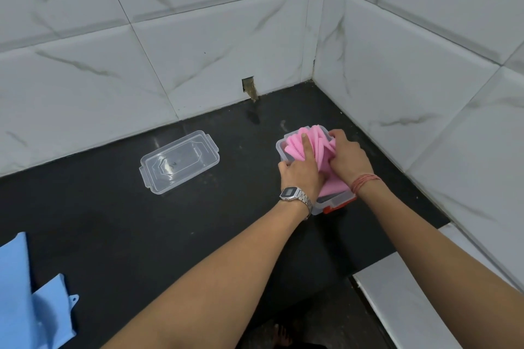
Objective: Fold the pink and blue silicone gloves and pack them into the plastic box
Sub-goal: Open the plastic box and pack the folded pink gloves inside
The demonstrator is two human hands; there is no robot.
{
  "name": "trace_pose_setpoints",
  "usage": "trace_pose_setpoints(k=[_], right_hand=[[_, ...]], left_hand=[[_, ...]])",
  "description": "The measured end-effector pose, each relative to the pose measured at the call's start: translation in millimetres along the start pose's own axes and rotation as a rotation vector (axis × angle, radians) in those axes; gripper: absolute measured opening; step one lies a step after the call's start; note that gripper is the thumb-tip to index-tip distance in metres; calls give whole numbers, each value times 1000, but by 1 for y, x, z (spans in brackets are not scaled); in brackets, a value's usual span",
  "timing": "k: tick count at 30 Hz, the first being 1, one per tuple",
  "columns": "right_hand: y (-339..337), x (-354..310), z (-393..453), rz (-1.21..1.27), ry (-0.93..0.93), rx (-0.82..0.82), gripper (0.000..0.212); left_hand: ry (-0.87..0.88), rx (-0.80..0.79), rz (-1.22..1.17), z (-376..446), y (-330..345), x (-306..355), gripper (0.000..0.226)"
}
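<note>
A clear plastic box [279, 149] with an orange clip at its near end stands on the black counter near the right wall. The folded pink glove [295, 142] fills it and bulges above the rim. My left hand [302, 171] presses down on the pink glove, index finger stretched over it. From the right, my right hand [347, 157] grips and pushes the same glove. The blue glove [25, 300] lies flat at the counter's near left corner, away from both hands.
The box's clear lid [179, 161] lies on the black counter [141, 229] to the left of the box. White marble-look tiled walls [198, 51] close the back and right sides. A grey ledge [397, 297] sits at the near right.
</note>
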State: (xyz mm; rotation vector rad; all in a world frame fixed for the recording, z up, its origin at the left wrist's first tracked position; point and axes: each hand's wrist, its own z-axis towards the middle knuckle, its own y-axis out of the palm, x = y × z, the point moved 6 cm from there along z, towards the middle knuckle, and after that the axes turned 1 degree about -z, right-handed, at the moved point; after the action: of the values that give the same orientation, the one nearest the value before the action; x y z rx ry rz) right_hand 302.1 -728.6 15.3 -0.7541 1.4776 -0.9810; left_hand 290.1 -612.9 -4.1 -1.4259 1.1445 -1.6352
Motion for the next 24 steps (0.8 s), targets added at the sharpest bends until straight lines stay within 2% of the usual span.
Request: trace_pose_setpoints(k=[4, 8, 10, 14, 18, 21, 24], right_hand=[[6, -2, -3, -58, -21, -17, 34], [9, 1, -3, -76, -25, -24, 29], [10, -1, -3, -91, -34, -27, 30], [11, -4, -1, -141, -30, -56, 31], [11, -5, 1, -160, 0, -85, 28], [11, -3, 2, -167, 14, -106, 26], [5, -4, 0, -164, -22, -40, 26]], left_hand=[[64, -120, 4, 0, 8, 0, 93], [137, -395, -27, -2, 7, -10, 111], [120, -427, 10, -1, 3, -12, 118], [99, -371, 107, -6, 6, 0, 124], [92, -319, 207, -7, 11, 8, 114], [77, -117, 210, -10, 3, 8, 102], [103, 114, 148, -11, -14, 1, 85]])
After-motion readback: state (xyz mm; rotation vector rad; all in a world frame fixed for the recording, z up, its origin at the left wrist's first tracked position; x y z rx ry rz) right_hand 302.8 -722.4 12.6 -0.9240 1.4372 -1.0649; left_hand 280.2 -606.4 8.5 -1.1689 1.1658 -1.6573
